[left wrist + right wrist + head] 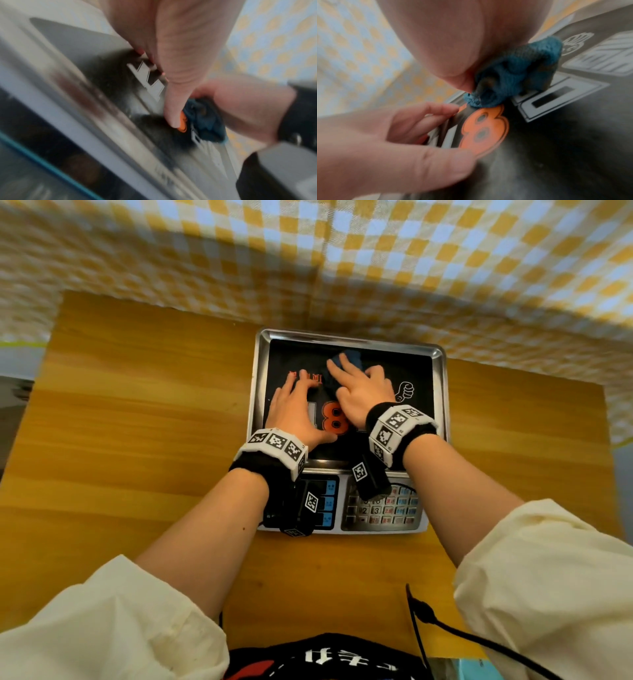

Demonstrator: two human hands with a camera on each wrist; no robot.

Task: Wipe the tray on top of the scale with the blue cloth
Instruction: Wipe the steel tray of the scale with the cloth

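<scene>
A steel tray (442,392) sits on top of a scale (383,510) on the wooden table, and its shiny bottom mirrors my dark shirt with an orange 8. My left hand (295,407) lies flat on the tray's left half, fingers spread and pressing down. My right hand (363,395) is in the tray's middle, gripping a bunched blue cloth (351,358) against the bottom. In the right wrist view the blue cloth (513,71) is squeezed under the right hand (453,40), with the left hand (402,135) beside it. The left wrist view is blurred but shows the blue cloth (205,120).
The scale's keypad and display face me at the tray's near side, partly under my wrists. The wooden table (137,422) stretches out on both sides. A yellow checked cloth (342,251) hangs behind the tray. A black cable (445,628) lies near the table's front edge.
</scene>
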